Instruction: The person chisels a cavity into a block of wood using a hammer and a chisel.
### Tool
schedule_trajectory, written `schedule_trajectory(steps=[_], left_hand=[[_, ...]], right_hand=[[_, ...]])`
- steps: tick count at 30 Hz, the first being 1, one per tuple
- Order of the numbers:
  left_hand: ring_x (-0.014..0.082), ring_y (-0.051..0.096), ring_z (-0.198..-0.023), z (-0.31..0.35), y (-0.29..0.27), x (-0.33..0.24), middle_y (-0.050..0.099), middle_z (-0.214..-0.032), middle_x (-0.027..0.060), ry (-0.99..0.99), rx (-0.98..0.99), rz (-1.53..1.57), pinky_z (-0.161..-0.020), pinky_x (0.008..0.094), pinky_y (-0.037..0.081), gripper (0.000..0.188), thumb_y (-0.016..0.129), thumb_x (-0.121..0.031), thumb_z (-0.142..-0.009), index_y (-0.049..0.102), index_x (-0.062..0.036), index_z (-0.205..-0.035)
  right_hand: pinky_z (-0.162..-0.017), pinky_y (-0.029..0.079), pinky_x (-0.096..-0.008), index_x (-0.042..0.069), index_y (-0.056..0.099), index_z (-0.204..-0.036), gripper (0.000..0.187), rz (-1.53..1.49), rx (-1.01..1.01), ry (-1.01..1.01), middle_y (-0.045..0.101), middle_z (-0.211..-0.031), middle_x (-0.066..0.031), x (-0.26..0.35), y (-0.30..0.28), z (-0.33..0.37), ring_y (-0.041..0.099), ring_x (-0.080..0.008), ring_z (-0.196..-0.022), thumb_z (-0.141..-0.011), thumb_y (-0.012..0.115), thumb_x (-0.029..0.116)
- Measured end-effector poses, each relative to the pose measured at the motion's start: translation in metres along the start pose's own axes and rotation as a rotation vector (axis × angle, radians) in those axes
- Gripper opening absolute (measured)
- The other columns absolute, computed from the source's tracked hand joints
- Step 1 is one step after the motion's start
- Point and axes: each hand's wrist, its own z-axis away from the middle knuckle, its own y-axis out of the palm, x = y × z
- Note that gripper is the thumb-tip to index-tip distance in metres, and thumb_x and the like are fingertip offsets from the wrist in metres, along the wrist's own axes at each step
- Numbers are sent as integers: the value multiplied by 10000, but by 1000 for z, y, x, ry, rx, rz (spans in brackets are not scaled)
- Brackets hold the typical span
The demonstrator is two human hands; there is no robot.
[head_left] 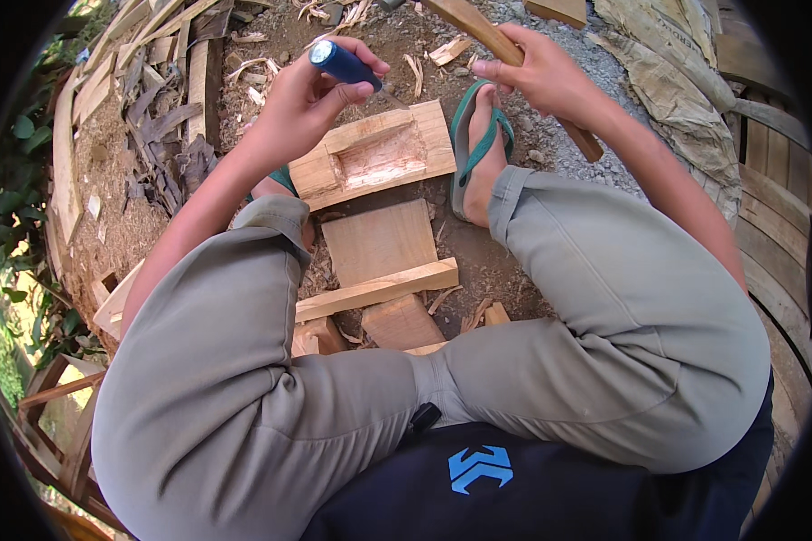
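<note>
My left hand (pixel 309 106) is closed round the blue handle of a chisel (pixel 343 63). Its thin blade angles down to the right, near the far edge of a pale wooden block (pixel 318 183); whether the tip touches wood I cannot tell. A rough rectangular recess (pixel 383 159) is cut into the block's upper face. To the right, my right hand (pixel 550 74) grips the wooden handle of a hammer (pixel 469 22), raised above the ground. A bit of dark head shows at the top edge. The block lies between my sandalled feet.
Nearer me lie a flat board (pixel 379 239), a wooden strip (pixel 383 287) and smaller offcuts (pixel 401 322). A green sandal (pixel 465 135) stands at the block's right end. Scrap wood (pixel 203 86) is piled left; crumpled sacking (pixel 668 86) lies right. Shavings litter the soil.
</note>
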Motion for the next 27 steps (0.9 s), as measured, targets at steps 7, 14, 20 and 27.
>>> schedule_trajectory(steps=[7, 14, 20, 27], left_hand=[[150, 700, -1072, 1, 13, 8, 719, -1178, 91, 3, -74, -24, -908, 321, 592, 267, 668, -15, -971, 567, -25, -1219], [156, 722, -1035, -4, 13, 5, 737, -1157, 95, 120, -74, -109, -881, 302, 611, 274, 703, -53, -961, 588, -22, -1207], [189, 680, -1143, -3, 13, 8, 706, -1212, 114, 102, -48, -84, -954, 335, 590, 313, 692, -45, -967, 559, -32, -1250], [174, 686, -1123, -4, 16, 7, 712, -1207, 100, 90, -49, -116, -925, 324, 593, 295, 695, -79, -976, 578, -35, -1243]], right_hand=[[-629, 464, -314, 22, 655, -1105, 338, -53, -86, -90, 610, -793, -17, 35, -17, -5, 560, -112, -718, -932, 770, 289], [-641, 465, -298, 0, 651, -1070, 325, -202, -17, -162, 622, -820, -16, 40, -20, 15, 556, -97, -746, -926, 780, 261], [-658, 464, -290, -9, 652, -1081, 344, -97, -54, -142, 614, -830, -10, 38, -23, 27, 551, -86, -768, -915, 796, 256], [-623, 438, -265, -4, 641, -1144, 379, -197, -73, -83, 587, -822, 15, 39, -33, 33, 527, -73, -739, -918, 793, 260]])
